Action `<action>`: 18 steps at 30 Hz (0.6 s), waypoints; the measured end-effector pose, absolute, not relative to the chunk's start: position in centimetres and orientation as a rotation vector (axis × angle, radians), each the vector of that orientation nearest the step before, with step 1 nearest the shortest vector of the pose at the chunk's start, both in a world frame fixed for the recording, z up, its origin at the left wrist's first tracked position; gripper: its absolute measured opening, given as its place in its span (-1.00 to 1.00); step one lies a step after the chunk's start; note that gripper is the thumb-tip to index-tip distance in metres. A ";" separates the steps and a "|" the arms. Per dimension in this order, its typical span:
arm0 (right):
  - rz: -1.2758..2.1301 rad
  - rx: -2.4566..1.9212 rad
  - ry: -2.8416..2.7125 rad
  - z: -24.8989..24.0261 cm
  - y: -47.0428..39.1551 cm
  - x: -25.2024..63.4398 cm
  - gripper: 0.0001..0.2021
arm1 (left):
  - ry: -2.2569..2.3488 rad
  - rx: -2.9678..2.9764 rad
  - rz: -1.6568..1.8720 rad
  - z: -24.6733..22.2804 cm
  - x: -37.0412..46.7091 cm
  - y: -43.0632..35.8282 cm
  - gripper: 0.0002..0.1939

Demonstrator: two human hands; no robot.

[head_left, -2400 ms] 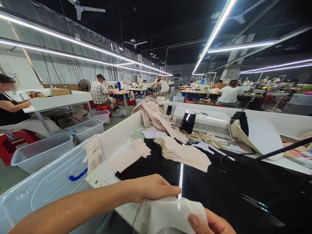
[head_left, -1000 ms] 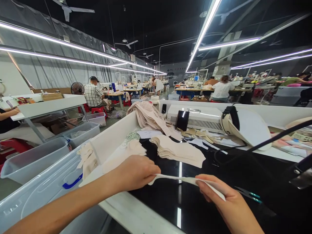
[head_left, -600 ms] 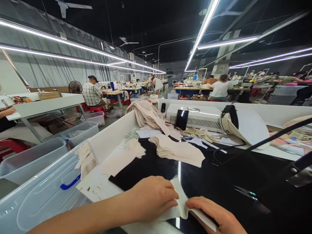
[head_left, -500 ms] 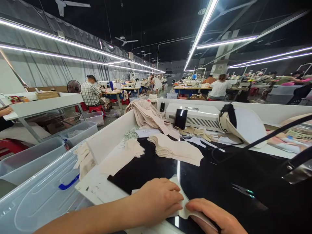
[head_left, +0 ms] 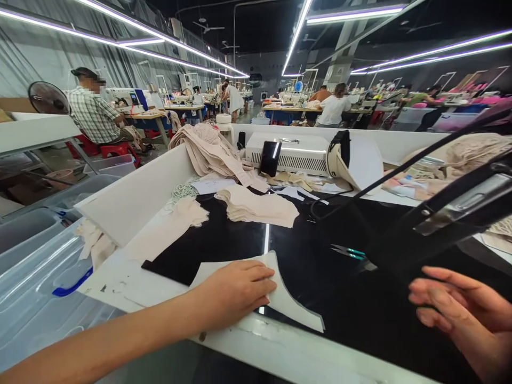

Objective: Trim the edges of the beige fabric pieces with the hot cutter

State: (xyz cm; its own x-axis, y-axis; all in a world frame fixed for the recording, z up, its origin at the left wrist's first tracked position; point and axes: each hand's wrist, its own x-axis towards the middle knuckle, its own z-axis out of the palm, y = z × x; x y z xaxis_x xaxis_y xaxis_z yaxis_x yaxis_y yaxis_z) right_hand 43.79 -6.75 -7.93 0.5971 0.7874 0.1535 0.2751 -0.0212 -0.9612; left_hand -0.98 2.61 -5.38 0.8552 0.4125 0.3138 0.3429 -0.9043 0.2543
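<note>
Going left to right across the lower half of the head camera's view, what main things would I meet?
Blue handle → left hand, resting on a pale piece → snips → right hand, holding nothing.

No wording can be read. Small marks are borne by the white paper (head_left: pixel 214 185) beyond the left hand (head_left: pixel 236 290), too small to be made out. Far beyond the hands, a triangular sign (head_left: pixel 340 70) is seen on a pillar (head_left: pixel 347 48), its content illegible.
</note>
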 end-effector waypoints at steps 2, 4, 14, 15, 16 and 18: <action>0.385 -1.447 -0.849 -6.0 -4.9 43.5 -0.07 | 0.509 2.853 0.579 -5.5 -0.6 2.6 -0.71; 0.344 -1.339 -0.907 -3.5 -3.0 41.9 0.08 | 0.442 2.863 0.614 -5.6 -0.3 2.5 -0.69; 0.231 -0.953 -0.954 2.8 2.0 33.0 -0.25 | 0.758 2.737 0.512 -3.0 1.8 3.1 -0.76; 0.220 -0.925 -0.965 2.6 2.3 32.4 -0.27 | 0.850 2.707 0.487 -2.7 2.3 3.4 -0.78; 0.212 -0.900 -0.974 2.5 2.6 31.7 -0.29 | 0.929 2.673 0.468 -2.4 2.8 3.8 -0.82; 0.205 -0.860 -0.987 2.2 3.2 30.4 -0.33 | 1.046 2.596 0.428 -2.1 3.9 4.4 -0.88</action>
